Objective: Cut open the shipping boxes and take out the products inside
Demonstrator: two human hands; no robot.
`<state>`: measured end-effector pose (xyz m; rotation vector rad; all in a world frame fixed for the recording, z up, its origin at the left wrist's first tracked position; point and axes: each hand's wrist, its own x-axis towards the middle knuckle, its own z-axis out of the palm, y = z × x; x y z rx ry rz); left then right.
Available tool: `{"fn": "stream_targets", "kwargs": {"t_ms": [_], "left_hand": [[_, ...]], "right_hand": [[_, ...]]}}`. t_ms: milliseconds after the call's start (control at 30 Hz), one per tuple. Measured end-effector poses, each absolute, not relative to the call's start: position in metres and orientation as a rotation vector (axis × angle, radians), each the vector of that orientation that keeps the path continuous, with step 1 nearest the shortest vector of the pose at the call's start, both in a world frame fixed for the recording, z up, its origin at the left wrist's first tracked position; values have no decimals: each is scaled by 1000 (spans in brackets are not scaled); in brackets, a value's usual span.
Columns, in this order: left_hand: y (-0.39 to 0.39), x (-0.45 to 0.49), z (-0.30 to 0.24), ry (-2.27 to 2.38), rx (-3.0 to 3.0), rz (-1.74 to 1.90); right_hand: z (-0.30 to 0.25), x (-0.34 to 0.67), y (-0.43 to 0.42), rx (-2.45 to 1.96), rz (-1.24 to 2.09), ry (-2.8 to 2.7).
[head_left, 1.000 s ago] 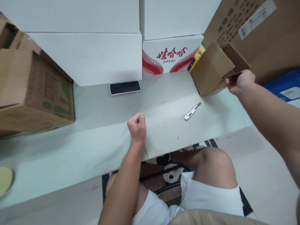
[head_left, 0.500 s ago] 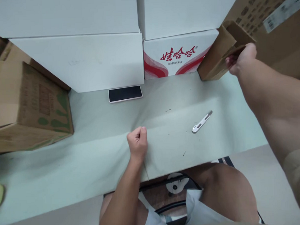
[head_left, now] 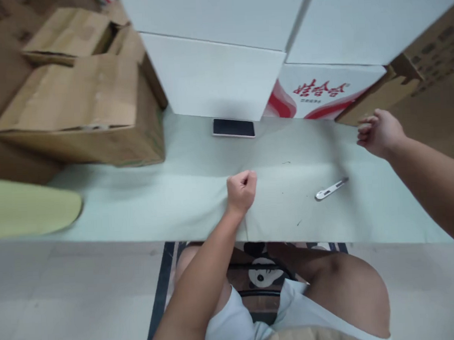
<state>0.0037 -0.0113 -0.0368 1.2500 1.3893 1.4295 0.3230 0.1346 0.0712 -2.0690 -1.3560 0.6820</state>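
My left hand rests as a closed fist on the pale sheet covering the floor, with nothing visible in it. My right hand hovers at the right with fingers loosely curled, holding nothing, just below a small brown cardboard box that leans against the stack. A white utility knife lies on the sheet between my hands, nearer the right one. A black phone lies flat further back, in front of the white boxes.
White cartons are stacked at the back, one with red print. Large brown boxes stand at the left and another at the right. A pale yellow flat piece lies at the left. My knees are below.
My right hand has let go of the small brown box, which now rests by the stack, and drawn back slightly. The view has swung left. My left fist has stayed put.
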Motion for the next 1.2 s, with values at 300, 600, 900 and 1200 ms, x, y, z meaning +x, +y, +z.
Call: {"fn": "stream_targets", "kwargs": {"t_ms": [300,600,900,1200], "left_hand": [[-40,-36,-25,1331,1102,1580],[-47,-77,-19,1295,857,1697],[-45,-92,-28,1303,722,1905],[-52,-113,-18,1328,600,2169]], "right_hand": [[83,134,100,-1802,814,-1956],[115,-134,61,-1319,608,-2413],[108,-246,63,-1753,626,-2416],[102,-180,83,-1701,692,-2355]]}}
